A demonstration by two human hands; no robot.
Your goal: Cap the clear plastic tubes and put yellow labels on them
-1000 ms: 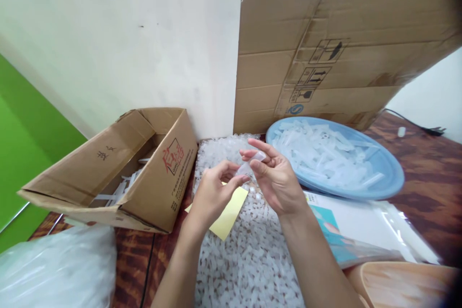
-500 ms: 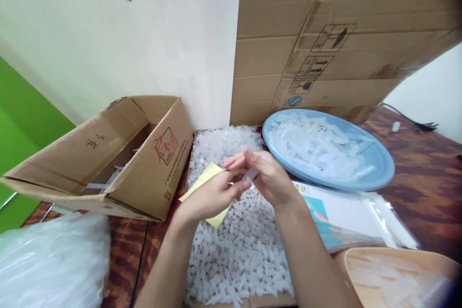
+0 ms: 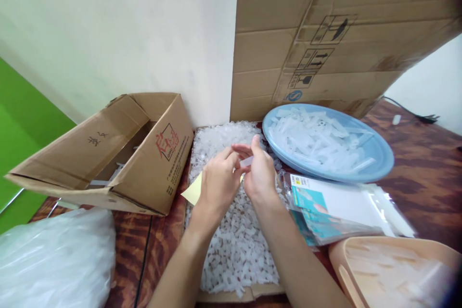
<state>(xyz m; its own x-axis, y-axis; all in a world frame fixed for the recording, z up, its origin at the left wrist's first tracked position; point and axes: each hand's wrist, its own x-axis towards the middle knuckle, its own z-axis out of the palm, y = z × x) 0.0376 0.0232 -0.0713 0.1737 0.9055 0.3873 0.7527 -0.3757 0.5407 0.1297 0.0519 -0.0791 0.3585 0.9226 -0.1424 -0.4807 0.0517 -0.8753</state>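
My left hand and my right hand meet over a bed of small whitish translucent plastic pieces. Between them is a narrow translucent plastic strip. The left fingers are curled, with their tips at the strip's near end. My right hand is cupped round its other end, thumb pointing up. A yellow paper sheet shows behind and left of my left hand; most of it is covered, and whether the hand grips it I cannot tell.
An open cardboard box stands left, above a clear plastic bag. On the right are a blue basin of translucent strips, flat printed packets and a peach-coloured tub. A large carton rises behind.
My hands have drawn closer together, the left moving right and turning its back upward. My right hand has tilted more upright. Less of the yellow sheet shows now.
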